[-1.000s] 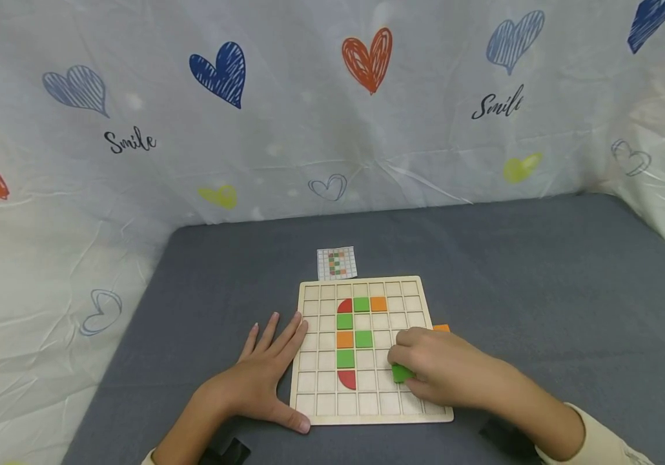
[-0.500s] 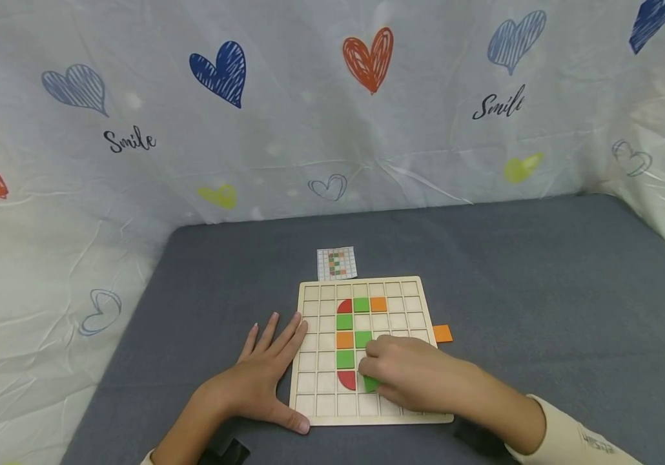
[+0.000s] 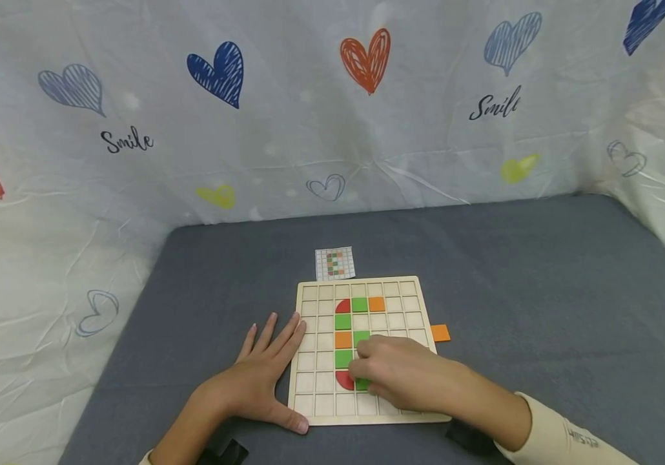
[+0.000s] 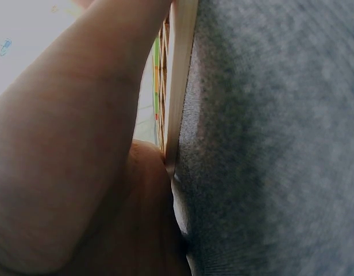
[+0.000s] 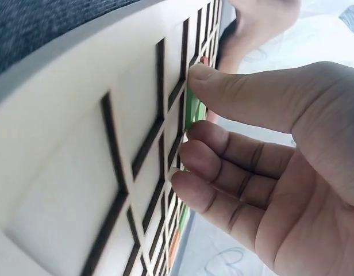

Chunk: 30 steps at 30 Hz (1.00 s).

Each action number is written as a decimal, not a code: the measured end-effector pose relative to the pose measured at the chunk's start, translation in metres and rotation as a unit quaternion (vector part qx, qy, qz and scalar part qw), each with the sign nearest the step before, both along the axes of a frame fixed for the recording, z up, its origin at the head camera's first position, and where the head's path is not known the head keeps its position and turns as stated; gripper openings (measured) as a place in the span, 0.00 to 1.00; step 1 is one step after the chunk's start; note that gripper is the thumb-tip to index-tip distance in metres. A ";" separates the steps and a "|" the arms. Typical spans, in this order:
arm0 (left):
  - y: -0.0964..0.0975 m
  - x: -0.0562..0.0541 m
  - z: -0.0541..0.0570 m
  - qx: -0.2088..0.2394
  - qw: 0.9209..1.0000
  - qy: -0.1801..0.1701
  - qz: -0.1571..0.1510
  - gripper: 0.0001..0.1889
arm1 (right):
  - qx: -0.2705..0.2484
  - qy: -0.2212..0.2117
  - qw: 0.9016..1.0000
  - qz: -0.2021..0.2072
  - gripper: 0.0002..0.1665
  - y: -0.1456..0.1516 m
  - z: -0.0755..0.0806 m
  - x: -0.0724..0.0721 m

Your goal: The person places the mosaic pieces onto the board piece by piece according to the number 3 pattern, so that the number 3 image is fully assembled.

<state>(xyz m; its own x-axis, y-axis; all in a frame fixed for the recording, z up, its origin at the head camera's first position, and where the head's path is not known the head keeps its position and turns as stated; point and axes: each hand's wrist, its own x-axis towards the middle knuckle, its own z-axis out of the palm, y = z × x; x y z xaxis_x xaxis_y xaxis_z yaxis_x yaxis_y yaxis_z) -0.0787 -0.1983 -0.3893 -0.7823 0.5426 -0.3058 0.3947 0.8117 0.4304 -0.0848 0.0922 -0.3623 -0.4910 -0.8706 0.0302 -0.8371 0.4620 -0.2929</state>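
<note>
My right hand [image 3: 405,374] pinches a green square tile [image 3: 362,384] between thumb and fingertips, low over the wooden grid board [image 3: 325,405]. The tile lies beside a red quarter-round tile [image 3: 344,380]; whether it is fully seated in its cell I cannot tell. In the right wrist view the thumb tip meets the edge of the green tile [image 5: 191,106]. My left hand [image 3: 259,381] rests with spread fingers against the board's left edge, thumb at the near corner. Other green, orange and red tiles sit in the grid, some partly covered by my right hand.
Behind the board lies a small printed pattern card [image 3: 335,263]. An orange square tile [image 3: 439,333] is on the grey cloth, touching or close to the board's right edge. A white curtain with printed hearts [image 3: 365,61] hangs behind the table.
My right hand has moved left across the board with the green tile, to beside the lower red tile. The orange tile on the right is now uncovered. My left hand has stayed put.
</note>
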 end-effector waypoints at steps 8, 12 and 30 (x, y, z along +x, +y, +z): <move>0.000 0.000 -0.002 0.002 1.000 0.004 0.000 0.75 | -0.019 0.013 1.000 0.001 0.08 0.005 -0.003 0.004; -0.001 0.000 -0.001 0.001 1.000 0.003 0.000 0.75 | -0.041 0.032 0.998 0.021 0.10 0.014 -0.003 0.006; 0.000 0.000 -0.001 0.004 1.000 0.002 0.001 0.74 | -0.116 0.075 0.987 -0.079 0.14 0.087 -0.005 -0.011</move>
